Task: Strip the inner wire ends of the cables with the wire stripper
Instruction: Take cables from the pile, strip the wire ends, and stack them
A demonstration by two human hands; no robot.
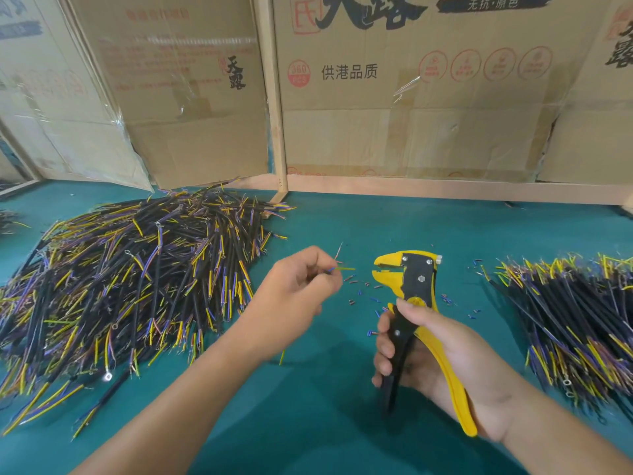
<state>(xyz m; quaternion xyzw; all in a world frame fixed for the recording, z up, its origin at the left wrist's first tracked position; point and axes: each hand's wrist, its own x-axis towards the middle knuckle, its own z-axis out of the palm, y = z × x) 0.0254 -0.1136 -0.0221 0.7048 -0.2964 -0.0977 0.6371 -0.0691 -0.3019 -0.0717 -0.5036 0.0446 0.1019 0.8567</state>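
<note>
Cable (337, 269) ends protrude from my pinching left hand (294, 296); beside them, my right hand (442, 365) clamps the wire stripper (411, 286).

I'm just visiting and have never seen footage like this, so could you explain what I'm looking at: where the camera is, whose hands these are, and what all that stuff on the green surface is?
There is no machine here: a person wears a camera on the head, so you look down at their own two bare hands over a teal-green work mat. The left hand pinches one thin black cable with coloured inner wires, whose tips stick out toward the tool. The right hand grips a yellow and black wire stripper, with its yellow jaws pointing at those tips but not touching them. To the left lies a big heap of black cables, and to the right a smaller pile of similar cables. The small coloured bits of insulation are scattered between the hands. Flattened brown cardboard boxes stand behind.
</note>
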